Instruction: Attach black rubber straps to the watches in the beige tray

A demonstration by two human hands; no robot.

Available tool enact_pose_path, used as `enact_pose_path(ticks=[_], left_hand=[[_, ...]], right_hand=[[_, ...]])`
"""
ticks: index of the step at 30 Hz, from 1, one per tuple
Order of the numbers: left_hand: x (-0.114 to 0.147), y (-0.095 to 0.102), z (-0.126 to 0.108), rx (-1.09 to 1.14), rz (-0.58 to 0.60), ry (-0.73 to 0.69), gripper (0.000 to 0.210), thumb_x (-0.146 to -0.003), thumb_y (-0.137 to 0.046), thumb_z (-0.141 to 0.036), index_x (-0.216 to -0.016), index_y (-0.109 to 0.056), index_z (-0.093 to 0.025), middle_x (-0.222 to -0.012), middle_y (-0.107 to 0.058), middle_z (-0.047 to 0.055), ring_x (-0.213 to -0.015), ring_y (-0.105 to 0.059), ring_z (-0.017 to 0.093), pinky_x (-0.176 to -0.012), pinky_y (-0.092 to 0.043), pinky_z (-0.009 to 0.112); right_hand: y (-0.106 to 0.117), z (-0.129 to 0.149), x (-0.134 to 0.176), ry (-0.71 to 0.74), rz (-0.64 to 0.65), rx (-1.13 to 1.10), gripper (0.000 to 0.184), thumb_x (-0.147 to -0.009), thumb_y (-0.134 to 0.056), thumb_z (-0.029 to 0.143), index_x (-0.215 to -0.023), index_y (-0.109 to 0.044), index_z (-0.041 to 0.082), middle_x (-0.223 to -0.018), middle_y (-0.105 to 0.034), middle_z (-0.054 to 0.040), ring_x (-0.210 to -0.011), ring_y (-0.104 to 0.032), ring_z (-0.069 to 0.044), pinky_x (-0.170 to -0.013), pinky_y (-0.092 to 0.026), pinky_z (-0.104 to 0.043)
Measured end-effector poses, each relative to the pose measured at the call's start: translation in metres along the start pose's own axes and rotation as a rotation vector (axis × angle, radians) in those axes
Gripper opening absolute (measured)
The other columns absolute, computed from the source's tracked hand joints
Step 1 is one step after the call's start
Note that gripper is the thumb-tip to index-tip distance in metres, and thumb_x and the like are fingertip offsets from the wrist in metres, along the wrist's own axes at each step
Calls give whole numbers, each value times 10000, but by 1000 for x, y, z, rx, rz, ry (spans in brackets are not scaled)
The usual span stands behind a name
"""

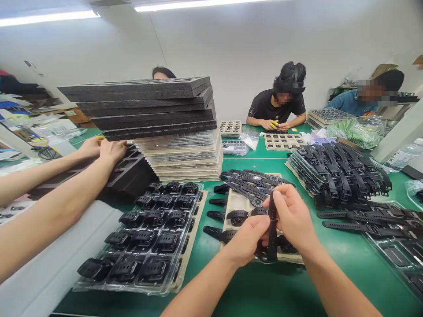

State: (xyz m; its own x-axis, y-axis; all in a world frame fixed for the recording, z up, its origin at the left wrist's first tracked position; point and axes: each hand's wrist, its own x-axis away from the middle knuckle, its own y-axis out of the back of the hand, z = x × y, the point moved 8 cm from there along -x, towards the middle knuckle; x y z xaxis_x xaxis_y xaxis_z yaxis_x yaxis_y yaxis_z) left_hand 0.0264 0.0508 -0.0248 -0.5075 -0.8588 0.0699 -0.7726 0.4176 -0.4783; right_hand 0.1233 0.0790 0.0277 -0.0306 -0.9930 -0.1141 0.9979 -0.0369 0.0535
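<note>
I see both hands pinching black rubber watch strap [272, 229]: right hand [292, 215] at top, left hand [247, 240] lower. Strap's long axis upright, above beige moulded tray [236, 203] on green surface [264, 286].

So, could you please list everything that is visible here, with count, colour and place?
watch strap: one, black, upright between both hands
beige tray: one, under the hands, holding watches
clear tray: one, left of centre, filled with black folded watches
loose straps: many, black, piled at right
foam trays: a stack, black, back left, on pale trays
table: one, green
co-worker's arms: two, from the left, hands on a black tray
seated people: two clearly visible at the far side, a third head behind the stack
left hand: own, gripping the strap
right hand: own, pinching the strap's top
</note>
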Motion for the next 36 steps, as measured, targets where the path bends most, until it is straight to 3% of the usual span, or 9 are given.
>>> enact_pose_path(ticks=[4,9,14,21,25,29,33,36], left_hand=[[0,0,9,81,42,22,588,-811,-737,-678,-884,-721,-95,-564,-421,-60,-502,-378,62,-531,-380,205],[0,-3,16,185,152,26,503,-863,-704,-621,-872,-684,-118,-573,-468,-43,-467,-507,103,-472,-567,278],[1,-7,21,204,244,34,531,-920,-634,-601,-817,-681,-82,-613,-540,-4,-345,-509,86,-312,-467,224],[-1,-6,24,140,214,13,568,-860,-685,-665,-821,-665,-99,-590,-519,-24,-346,-469,73,-348,-427,226],[3,-5,9,-170,136,3,605,-878,-599,-732,-848,-640,-129,-570,-508,-30,-419,-487,100,-429,-393,234],[11,-5,-30,-807,-25,-249,417,-1006,-524,-496,-791,-643,-159,-691,-571,17,-665,-536,159,-625,-447,280],[21,-15,-44,-1116,-27,-490,263,-1044,-463,-299,-997,-692,-180,-836,-669,68,-800,-559,208,-760,-482,333],[29,-17,-42,-1146,-30,-604,269,-1031,-510,-281,-1265,-601,-185,-998,-695,111,-879,-591,238,-782,-508,355]], right_hand=[[-8,-4,-7,-26,16,-59,290,-993,-531,544,-975,-514,255,-694,-597,70,-331,-425,-75,-286,-320,-190],[-7,2,-10,31,-26,-30,250,-1009,-527,493,-985,-533,245,-675,-580,68,-394,-460,-80,-362,-374,-192],[-2,0,-12,42,-88,16,199,-1009,-522,426,-938,-539,240,-664,-587,52,-519,-515,-117,-465,-409,-213],[-2,-2,-14,26,-76,-17,197,-1021,-504,438,-983,-536,247,-663,-574,49,-516,-492,-128,-446,-389,-225],[2,-2,-8,4,-68,-75,241,-1020,-507,490,-1036,-541,252,-700,-561,46,-498,-478,-126,-424,-395,-227],[13,0,13,116,5,25,321,-1014,-542,483,-1253,-565,270,-801,-584,23,-611,-546,-153,-547,-492,-255],[17,-11,33,152,111,147,263,-954,-654,478,-1049,-724,242,-925,-685,-55,-823,-637,-225,-760,-562,-326],[20,-34,39,-10,71,-60,366,-967,-616,550,-989,-747,209,-897,-703,-77,-749,-641,-226,-700,-573,-336]])
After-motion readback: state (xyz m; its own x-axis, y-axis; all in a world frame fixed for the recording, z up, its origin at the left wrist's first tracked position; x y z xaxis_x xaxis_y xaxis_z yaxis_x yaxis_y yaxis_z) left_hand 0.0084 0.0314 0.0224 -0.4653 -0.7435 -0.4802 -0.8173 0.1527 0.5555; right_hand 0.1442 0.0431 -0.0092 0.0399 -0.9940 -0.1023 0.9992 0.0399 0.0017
